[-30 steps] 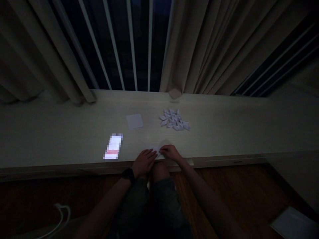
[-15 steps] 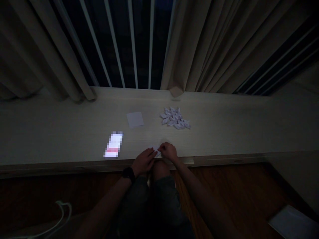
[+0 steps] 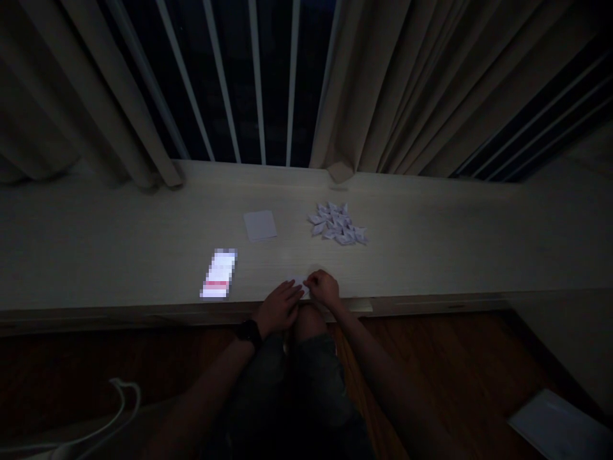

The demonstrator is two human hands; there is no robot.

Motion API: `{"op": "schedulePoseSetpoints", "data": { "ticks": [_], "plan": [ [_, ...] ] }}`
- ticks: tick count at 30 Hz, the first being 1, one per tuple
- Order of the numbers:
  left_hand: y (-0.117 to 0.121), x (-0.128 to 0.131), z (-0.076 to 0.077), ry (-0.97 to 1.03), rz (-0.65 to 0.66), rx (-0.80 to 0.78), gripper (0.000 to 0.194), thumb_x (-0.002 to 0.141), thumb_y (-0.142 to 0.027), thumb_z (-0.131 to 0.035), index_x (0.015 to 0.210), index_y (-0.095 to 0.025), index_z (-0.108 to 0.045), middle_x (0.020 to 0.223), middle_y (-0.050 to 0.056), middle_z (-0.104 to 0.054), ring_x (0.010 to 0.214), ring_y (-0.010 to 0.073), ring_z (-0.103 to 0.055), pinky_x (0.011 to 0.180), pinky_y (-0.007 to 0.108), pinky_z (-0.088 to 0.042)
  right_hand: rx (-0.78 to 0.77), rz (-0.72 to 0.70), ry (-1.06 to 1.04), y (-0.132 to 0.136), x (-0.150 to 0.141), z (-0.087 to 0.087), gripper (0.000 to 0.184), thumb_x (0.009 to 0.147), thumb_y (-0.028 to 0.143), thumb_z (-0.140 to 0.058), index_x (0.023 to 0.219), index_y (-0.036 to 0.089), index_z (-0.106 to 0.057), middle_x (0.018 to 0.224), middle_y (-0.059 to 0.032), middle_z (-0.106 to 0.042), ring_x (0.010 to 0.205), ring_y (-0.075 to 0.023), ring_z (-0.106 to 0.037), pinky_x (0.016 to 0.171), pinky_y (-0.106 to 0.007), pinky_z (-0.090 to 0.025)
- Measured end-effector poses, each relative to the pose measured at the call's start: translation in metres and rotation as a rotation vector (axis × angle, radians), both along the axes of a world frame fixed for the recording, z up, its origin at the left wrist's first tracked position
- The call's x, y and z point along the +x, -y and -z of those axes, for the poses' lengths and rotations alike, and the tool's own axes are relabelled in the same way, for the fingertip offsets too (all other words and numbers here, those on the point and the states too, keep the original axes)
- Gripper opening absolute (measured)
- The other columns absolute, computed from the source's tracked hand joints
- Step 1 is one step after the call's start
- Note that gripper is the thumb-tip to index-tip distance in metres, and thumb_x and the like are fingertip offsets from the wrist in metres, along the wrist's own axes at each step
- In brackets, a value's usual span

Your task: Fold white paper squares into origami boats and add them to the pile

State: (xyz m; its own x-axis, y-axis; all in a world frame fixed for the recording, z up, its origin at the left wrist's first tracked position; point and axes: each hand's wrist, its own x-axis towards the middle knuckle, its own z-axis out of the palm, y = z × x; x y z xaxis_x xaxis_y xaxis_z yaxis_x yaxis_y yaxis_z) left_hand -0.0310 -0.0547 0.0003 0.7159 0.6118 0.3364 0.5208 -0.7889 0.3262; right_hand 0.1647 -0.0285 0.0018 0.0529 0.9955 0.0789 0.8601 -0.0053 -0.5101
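Observation:
A small piece of white paper (image 3: 299, 281) lies at the front edge of the pale ledge, partly covered by both hands. My left hand (image 3: 279, 306), with a dark watch at the wrist, rests flat on it with fingers stretched out. From the other side, my right hand (image 3: 325, 289) is closed, its thumb and finger pinching the paper's right side. Beyond the hands sits a cluster of several small folded white paper pieces (image 3: 338, 223). To their left is a flat stack of square white paper (image 3: 260, 225).
A lit phone (image 3: 219, 273), its screen blurred, lies on the ledge (image 3: 421, 249) left of my hands. Curtains (image 3: 373, 83) and a barred window stand behind. Below are a wooden floor, a white cable (image 3: 119, 409) and a pale flat object (image 3: 560, 425) at lower right.
The camera view has shifted slightly, so the ledge and its things appear a little higher. Both hands remain at the paper, with hardly any visible movement.

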Motion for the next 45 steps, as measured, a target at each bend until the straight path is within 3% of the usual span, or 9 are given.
{"op": "schedulePoseSetpoints", "data": {
  "ticks": [17, 22, 28, 33, 45],
  "plan": [
    [0.002, 0.007, 0.015, 0.105, -0.129, -0.002, 0.042, 0.085, -0.015, -0.045, 0.126, -0.016, -0.052, 0.131, 0.012, -0.051, 0.128, 0.0250, -0.041, 0.107, 0.050, -0.038, -0.015, -0.032, -0.070, -0.001, 0.006, 0.000, 0.010, 0.081, 0.028, -0.063, 0.080, 0.019, -0.064, 0.085, -0.0039, -0.064, 0.077, -0.0154, -0.056, 0.069, -0.025, -0.038],
    [0.005, 0.009, 0.009, 0.081, -0.152, 0.025, 0.041, 0.085, -0.016, -0.046, 0.124, -0.016, -0.054, 0.125, 0.011, -0.057, 0.127, 0.0266, -0.041, 0.105, 0.051, -0.038, 0.047, -0.110, -0.185, 0.001, 0.016, 0.004, 0.011, 0.082, 0.028, -0.061, 0.080, 0.018, -0.063, 0.082, -0.0030, -0.064, 0.075, -0.0146, -0.056, 0.069, -0.024, -0.040],
    [0.019, 0.012, -0.001, 0.019, -0.174, 0.025, 0.046, 0.084, -0.020, -0.047, 0.131, -0.020, -0.048, 0.130, 0.012, -0.052, 0.121, 0.0268, -0.046, 0.104, 0.050, -0.036, 0.043, -0.118, -0.147, 0.000, 0.012, 0.007, 0.010, 0.080, 0.028, -0.063, 0.079, 0.019, -0.065, 0.082, -0.0033, -0.066, 0.075, -0.0151, -0.058, 0.069, -0.025, -0.040],
    [0.028, 0.015, 0.002, 0.018, -0.204, 0.051, 0.049, 0.085, -0.021, -0.047, 0.134, -0.019, -0.044, 0.134, 0.012, -0.049, 0.125, 0.0273, -0.043, 0.109, 0.052, -0.027, 0.027, -0.083, -0.067, 0.002, 0.008, 0.010, 0.011, 0.081, 0.028, -0.062, 0.081, 0.018, -0.066, 0.084, -0.0045, -0.066, 0.078, -0.0164, -0.058, 0.070, -0.026, -0.040],
    [0.034, 0.023, 0.002, 0.023, -0.202, 0.060, 0.054, 0.085, -0.021, -0.045, 0.139, -0.021, -0.039, 0.133, 0.009, -0.051, 0.126, 0.0296, -0.040, 0.110, 0.054, -0.023, 0.140, -0.040, -0.024, 0.007, 0.005, 0.024, 0.010, 0.084, 0.027, -0.058, 0.082, 0.018, -0.063, 0.085, -0.0049, -0.063, 0.077, -0.0162, -0.055, 0.072, -0.026, -0.039]
  ]
}}
